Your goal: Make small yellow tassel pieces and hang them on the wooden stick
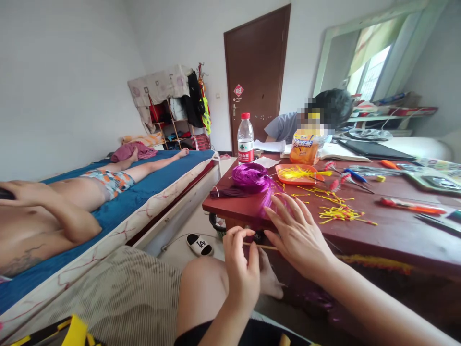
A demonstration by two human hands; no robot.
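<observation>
1. Fingers (237,236) of the left hand (239,269) curl closed on a thin stick (265,247), in front of and below the purple strand bundle (252,177).
2. Right hand (300,235): fingers stretched and spread, tips beside the bundle's loose ends; I cannot tell whether they touch.
3. Purple strand bundle: on the near left corner of a dark red table (232,205).
4. Right of the bundle: an orange tray (299,182) and, farther right, scattered yellow pieces (338,215).
5. Just behind the bundle: a red-capped bottle (245,142).
6. Left of the bundle, well apart: a person (75,185) lying on a blue bed (165,168).
7. Behind and right of it: another person's blue-grey sleeve (283,126).
8. Farthest behind it: a brown door (257,72).
</observation>
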